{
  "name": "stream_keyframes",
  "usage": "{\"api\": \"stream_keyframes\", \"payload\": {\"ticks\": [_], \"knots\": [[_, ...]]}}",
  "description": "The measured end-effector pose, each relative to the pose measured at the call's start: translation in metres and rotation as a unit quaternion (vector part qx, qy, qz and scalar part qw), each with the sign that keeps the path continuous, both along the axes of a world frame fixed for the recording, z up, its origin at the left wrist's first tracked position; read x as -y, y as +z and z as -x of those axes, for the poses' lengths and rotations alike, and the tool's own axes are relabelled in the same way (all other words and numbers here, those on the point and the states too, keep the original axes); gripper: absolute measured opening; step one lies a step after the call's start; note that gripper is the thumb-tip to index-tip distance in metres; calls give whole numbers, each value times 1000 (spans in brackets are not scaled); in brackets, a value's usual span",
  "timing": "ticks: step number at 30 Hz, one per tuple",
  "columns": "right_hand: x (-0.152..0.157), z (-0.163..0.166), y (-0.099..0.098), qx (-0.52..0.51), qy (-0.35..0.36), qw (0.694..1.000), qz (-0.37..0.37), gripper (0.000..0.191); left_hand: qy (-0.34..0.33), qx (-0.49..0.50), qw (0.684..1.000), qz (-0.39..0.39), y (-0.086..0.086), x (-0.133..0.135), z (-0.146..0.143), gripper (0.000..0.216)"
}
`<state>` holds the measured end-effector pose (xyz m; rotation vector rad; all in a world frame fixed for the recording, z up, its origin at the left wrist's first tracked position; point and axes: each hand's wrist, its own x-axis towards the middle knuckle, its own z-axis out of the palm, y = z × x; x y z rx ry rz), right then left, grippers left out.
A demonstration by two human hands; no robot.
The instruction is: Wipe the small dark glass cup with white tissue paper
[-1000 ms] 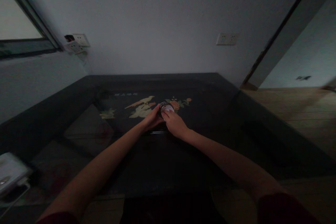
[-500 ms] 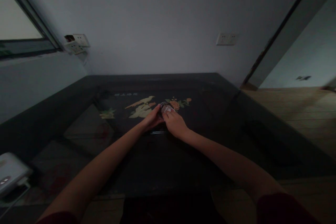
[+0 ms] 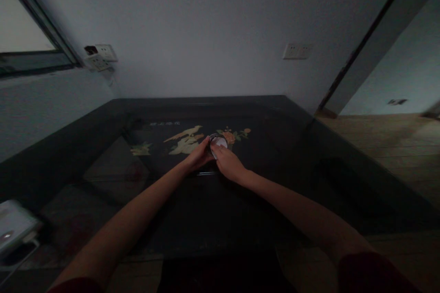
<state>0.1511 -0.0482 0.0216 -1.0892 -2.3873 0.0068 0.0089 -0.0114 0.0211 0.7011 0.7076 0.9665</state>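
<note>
Currently, in the head view, a small round object (image 3: 222,141) is gripped in the closed fingers of left hand (image 3: 200,152) and right hand (image 3: 228,160), near-left of the printed flowers (image 3: 239,136), its white patch plainer than moments ago, suggesting it is being worked in place.

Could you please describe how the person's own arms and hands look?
The left hand and right hand are ungloved, and no watch or bracelet shows. Both forearms are bare; a dark red left sleeve and matching dark red right sleeve show at the picture's bottom.
</note>
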Motion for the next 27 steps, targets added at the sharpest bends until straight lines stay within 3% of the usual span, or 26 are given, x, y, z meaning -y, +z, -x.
{"api": "stream_keyframes", "payload": {"ticks": [9,16,23,27], "knots": [[-1,2,0,101,-52,989,-99,43,4,0,1000,4,1,0,-1,40],[3,2,6,115,-59,988,-80,38,4,14,1000,2,-2,-3,0,38],[3,0,7,48,-49,998,9,35,4,-7,1000,-12,-2,0,3,36],[0,-1,-1,28,-11,999,-22,41,-1,-9,1000,-13,1,1,1,41]]}}
